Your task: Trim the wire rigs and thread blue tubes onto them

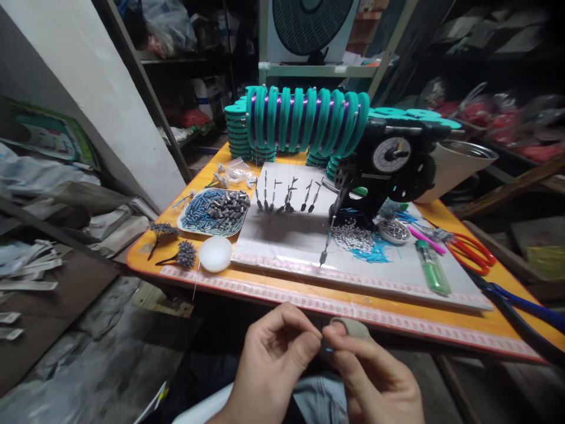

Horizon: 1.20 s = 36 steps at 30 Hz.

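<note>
Just in front of the table edge, my left hand (282, 353) and my right hand (375, 368) meet with thumb and forefinger pinched. What they pinch is too small to make out; a speck of blue shows by the right fingertips. A greyish finger cover (353, 327) is on my right hand. Beyond them, a grey fishing sinker (323, 257) dangles from a thin line below the black winding machine (388, 159). Several more dark sinkers (289, 207) rest on the white board (282, 235). A shallow tray (182, 224) holds sinkers and blue tubes.
Teal spools (309, 121) sit on the machine's shaft. Small metal beads (353, 237), blue tubes (375, 250), a green lighter (432, 268), red-handled scissors (472, 250) and blue-handled pliers (525, 303) lie to the right. A white bowl (215, 254) stands left, by sinker bunches (185, 254).
</note>
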Available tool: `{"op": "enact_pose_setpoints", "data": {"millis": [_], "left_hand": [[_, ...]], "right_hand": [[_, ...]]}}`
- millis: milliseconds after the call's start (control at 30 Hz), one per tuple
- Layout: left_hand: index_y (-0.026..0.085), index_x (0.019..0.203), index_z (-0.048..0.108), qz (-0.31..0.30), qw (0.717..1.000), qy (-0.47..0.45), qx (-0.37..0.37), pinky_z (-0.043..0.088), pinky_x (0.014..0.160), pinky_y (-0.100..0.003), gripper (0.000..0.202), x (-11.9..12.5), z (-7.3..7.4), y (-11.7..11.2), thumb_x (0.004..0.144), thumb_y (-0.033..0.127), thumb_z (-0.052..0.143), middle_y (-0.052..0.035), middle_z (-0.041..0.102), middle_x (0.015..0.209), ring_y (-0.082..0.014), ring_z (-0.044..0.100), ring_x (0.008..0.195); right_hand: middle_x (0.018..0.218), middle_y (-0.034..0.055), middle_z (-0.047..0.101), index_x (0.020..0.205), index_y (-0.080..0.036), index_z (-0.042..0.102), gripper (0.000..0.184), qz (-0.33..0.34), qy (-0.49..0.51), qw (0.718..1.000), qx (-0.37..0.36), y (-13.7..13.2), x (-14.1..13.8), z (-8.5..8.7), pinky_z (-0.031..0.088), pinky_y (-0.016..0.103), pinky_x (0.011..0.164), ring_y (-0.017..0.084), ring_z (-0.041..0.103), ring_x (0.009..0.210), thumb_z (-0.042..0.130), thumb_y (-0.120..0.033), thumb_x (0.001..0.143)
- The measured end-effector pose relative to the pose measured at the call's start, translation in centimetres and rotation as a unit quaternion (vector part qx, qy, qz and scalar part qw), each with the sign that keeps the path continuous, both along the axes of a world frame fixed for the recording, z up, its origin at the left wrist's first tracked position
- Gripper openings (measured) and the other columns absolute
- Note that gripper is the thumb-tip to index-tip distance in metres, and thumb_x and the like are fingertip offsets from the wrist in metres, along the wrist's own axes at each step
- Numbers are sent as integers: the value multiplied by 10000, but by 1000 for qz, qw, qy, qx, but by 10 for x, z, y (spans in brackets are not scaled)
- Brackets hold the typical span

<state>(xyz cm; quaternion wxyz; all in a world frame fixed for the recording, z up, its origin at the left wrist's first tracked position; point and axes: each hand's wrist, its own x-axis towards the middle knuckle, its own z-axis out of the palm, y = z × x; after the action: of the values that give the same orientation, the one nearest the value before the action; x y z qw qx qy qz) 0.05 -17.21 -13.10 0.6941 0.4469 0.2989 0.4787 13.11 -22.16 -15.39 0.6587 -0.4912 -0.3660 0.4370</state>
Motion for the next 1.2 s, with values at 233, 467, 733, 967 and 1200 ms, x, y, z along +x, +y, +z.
{"op": "enact_pose_setpoints", "data": {"millis": [233, 467, 733, 967, 1200], "left_hand": [[178, 724, 720, 45, 981, 144, 123, 437, 594, -244, 59, -4, 7, 6, 771, 143, 729, -15, 594, 704, -142, 554, 653], [173, 704, 767, 82, 965, 183, 167, 393, 514, -226, 21, -4, 10, 6, 707, 167, 788, 11, 535, 578, -114, 473, 542], [119, 679, 764, 130, 920, 235, 287, 401, 447, -223, 102, 1, 14, 3, 695, 69, 677, -7, 541, 497, -112, 466, 473], [142, 619, 694, 166, 894, 245, 335, 429, 450, -189, 130, 4, 18, 4, 634, 21, 649, 14, 548, 493, -87, 492, 458], [157, 601, 664, 168, 885, 258, 351, 441, 449, -198, 121, 4, 20, 5, 643, 51, 623, 21, 534, 468, -91, 497, 446]], "right_hand": [[865, 17, 782, 820, -321, 784, 131, 5, 57, 998, -33, -1, 5, -2, 557, 142, 792, 134, 736, 866, 819, -252, 715], [856, -9, 738, 751, -325, 758, 142, 2, 168, 984, -59, 0, -1, 2, 570, 180, 628, 101, 688, 709, 846, -396, 665], [861, -3, 726, 712, -291, 743, 176, -7, 219, 971, -93, 1, -14, 14, 552, 194, 628, 64, 618, 590, 850, -418, 653], [856, 17, 729, 721, -285, 744, 186, 10, 220, 969, -108, -1, -17, 16, 579, 271, 664, 133, 671, 672, 848, -422, 652], [866, 61, 747, 717, -248, 746, 187, 38, 206, 972, -108, -2, -10, 8, 583, 298, 636, 183, 699, 720, 846, -394, 658]]}}
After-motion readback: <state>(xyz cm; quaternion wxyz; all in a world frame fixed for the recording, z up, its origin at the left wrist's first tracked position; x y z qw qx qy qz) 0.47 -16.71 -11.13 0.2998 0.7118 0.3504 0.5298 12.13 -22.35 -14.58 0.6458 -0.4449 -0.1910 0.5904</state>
